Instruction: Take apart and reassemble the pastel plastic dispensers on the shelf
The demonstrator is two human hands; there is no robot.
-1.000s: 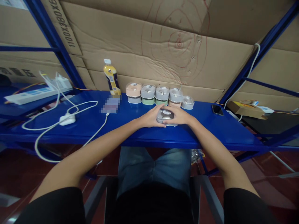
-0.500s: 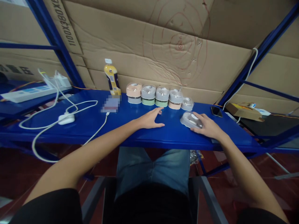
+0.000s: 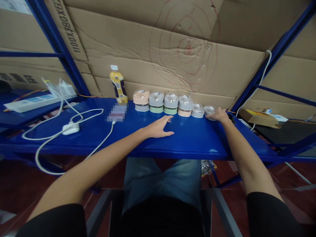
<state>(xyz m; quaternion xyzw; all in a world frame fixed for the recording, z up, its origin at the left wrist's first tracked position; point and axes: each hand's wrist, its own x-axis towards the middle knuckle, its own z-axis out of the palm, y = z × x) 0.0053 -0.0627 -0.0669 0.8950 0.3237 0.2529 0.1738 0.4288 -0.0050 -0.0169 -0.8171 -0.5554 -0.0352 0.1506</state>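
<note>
My right hand [image 3: 218, 115] grips a small grey case with a clear lid [image 3: 208, 110], which is at the right end of a row near the cardboard. Just left of it is a single grey case [image 3: 197, 110]. Further left the cases are stacked in twos: grey over peach [image 3: 185, 112], grey over green [image 3: 170, 110], another grey over green [image 3: 156, 109], and peach over grey [image 3: 141, 98]. A white item shows through several lids. My left hand [image 3: 160, 127] rests on the blue table [image 3: 187, 138] before the stacks, thumb and fingers apart, holding nothing.
A yellow drink bottle [image 3: 118, 85] stands behind a blurred-out phone-like item [image 3: 117, 112] with a white cable. More cable and a white plug [image 3: 70, 128] lie left, near a power strip [image 3: 37, 100]. An open cardboard box [image 3: 259, 118] is at the right.
My right hand has carried the grey clear-lidded case from the table's front back and to the right, to the row's end. My left hand has stayed in place.
</note>
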